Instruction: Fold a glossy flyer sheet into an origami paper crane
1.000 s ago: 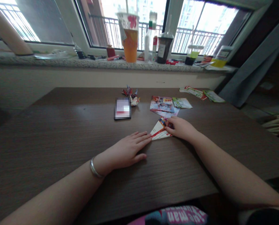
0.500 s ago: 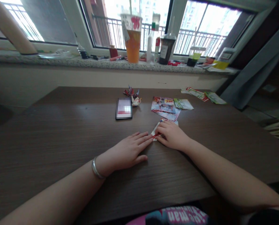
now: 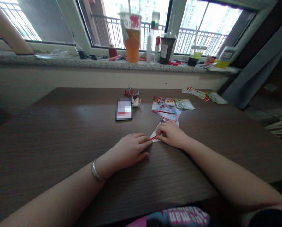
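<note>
A folded piece of paper (image 3: 155, 136), white with a red strip and a printed far edge, lies flat on the dark wooden table (image 3: 84, 142). My right hand (image 3: 170, 133) covers most of it, with curled fingers pressing it down and pinching near its red strip. My left hand (image 3: 132, 148) rests palm down to the left, fingers stretched out and the fingertips at the paper's left corner. Beyond the hands lie printed sheets (image 3: 164, 104). Left of these are a phone (image 3: 124, 109) with a blurred screen, a white folded paper figure (image 3: 136, 101) and a red-and-blue one (image 3: 131, 92).
Green-and-white paper slips (image 3: 184, 104) lie beside the printed sheets, with more slips (image 3: 216, 97) at the back right. Along the windowsill (image 3: 96, 64) stand a tall orange drink cup (image 3: 132, 45), a dark cup (image 3: 167, 49), bottles and small clutter.
My left hand's fingers have drawn back slightly and bent a little, so more of the paper's left corner shows. The right hand stays on the paper. The view has shifted slightly.
</note>
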